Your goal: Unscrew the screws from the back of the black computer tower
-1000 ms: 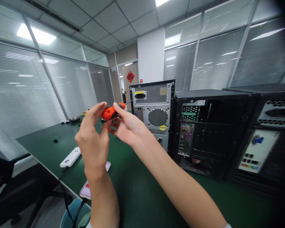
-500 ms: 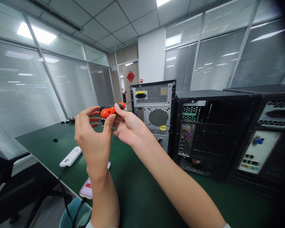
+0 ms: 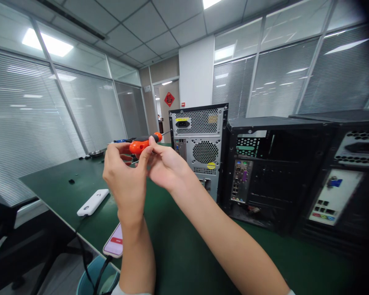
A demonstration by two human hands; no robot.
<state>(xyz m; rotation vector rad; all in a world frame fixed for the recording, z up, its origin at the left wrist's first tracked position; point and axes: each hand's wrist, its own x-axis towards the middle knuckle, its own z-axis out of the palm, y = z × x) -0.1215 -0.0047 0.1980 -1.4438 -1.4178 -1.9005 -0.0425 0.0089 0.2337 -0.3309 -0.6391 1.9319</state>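
I hold an orange-handled screwdriver (image 3: 141,144) level in front of me, its thin metal shaft pointing right toward the silver rear panel of a computer tower (image 3: 203,143). My right hand (image 3: 166,166) grips the handle with its thumb on top. My left hand (image 3: 123,174) has its fingers curled at the butt end of the handle, thumb pressed against it. Both hands hover above the green table (image 3: 178,254), left of the tower.
A black open tower (image 3: 264,172) and another case (image 3: 341,184) stand to the right. A white device (image 3: 92,202) and a phone (image 3: 114,245) on a cable lie near the table's left edge. A small metal dish (image 3: 96,154) sits far back; a blue bin (image 3: 95,278) below.
My left hand moved right and closed in on the handle's butt end; its fingers were more spread half a second ago. The screwdriver stayed almost in place.
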